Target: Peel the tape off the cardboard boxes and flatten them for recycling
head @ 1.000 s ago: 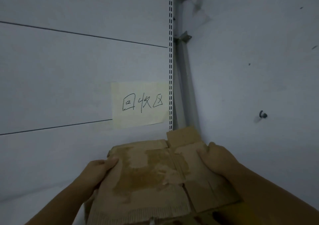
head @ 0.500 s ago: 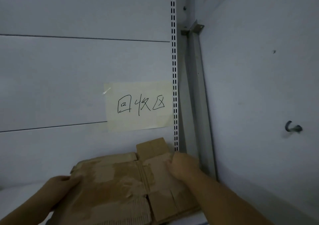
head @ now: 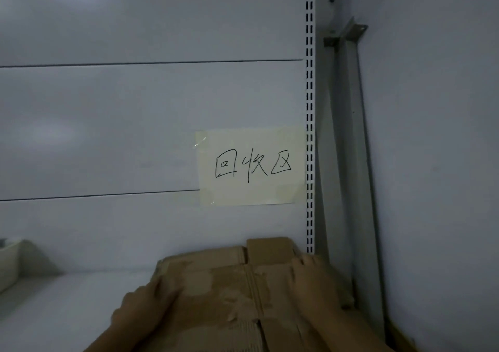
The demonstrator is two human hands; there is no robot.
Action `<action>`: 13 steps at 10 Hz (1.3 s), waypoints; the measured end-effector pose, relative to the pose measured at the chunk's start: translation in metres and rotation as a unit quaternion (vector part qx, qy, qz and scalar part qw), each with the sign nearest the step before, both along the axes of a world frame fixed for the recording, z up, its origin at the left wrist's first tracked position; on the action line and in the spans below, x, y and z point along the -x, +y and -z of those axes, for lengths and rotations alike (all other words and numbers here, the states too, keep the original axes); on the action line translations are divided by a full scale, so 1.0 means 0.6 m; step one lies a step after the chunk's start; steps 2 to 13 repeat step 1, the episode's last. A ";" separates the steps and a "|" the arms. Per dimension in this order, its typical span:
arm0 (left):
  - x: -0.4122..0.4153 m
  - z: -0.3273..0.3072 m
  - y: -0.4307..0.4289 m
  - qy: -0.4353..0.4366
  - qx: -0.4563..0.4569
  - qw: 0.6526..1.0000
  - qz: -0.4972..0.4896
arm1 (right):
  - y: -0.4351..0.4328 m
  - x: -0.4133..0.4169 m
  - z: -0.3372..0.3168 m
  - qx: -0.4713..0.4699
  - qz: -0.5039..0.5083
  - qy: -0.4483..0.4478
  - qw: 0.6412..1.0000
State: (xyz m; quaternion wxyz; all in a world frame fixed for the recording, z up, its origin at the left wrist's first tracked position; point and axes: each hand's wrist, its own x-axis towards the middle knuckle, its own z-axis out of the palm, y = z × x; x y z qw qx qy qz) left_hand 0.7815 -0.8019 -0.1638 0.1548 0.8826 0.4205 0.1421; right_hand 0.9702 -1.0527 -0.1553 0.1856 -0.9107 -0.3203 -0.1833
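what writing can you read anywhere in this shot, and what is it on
"回收区", handwritten in black on the pale yellow paper note taped to the white back panel, above the flattened cardboard.
No print or label is readable on the cardboard itself; its top shows only torn patches.

Dim, bluish light throughout. Pale panelled back wall (head: 135, 124) crossed by two thin horizontal seams. Cream paper note (head: 251, 166) with handwritten black characters taped beside a slotted vertical upright (head: 310, 108). Grey metal post (head: 351, 149) with a bracket at its top, set in the corner against a plain side wall (head: 437, 135). White shelf (head: 67, 303) below.
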 end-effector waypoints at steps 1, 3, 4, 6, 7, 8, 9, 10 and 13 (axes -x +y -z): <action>-0.002 0.004 -0.003 0.003 -0.018 1.000 -0.002 | -0.009 0.015 -0.032 -0.075 -0.081 0.038 0.993; -0.002 0.004 -0.003 0.003 -0.018 1.000 -0.002 | -0.009 0.015 -0.032 -0.075 -0.081 0.038 0.993; -0.002 0.004 -0.003 0.003 -0.018 1.000 -0.002 | -0.009 0.015 -0.032 -0.075 -0.081 0.038 0.993; -0.002 0.004 -0.003 0.003 -0.018 1.000 -0.002 | -0.009 0.015 -0.032 -0.075 -0.081 0.038 0.993; -0.002 0.004 -0.003 0.003 -0.018 1.000 -0.002 | -0.009 0.015 -0.032 -0.075 -0.081 0.038 0.993; -0.002 0.004 -0.003 0.003 -0.018 1.000 -0.002 | -0.009 0.015 -0.032 -0.075 -0.081 0.038 0.993; -0.002 0.004 -0.003 0.003 -0.018 1.000 -0.002 | -0.009 0.015 -0.032 -0.075 -0.081 0.038 0.993; -0.002 0.004 -0.003 0.003 -0.018 1.000 -0.002 | -0.009 0.015 -0.032 -0.075 -0.081 0.038 0.993; -0.002 0.004 -0.003 0.003 -0.018 1.000 -0.002 | -0.009 0.015 -0.032 -0.075 -0.081 0.038 0.993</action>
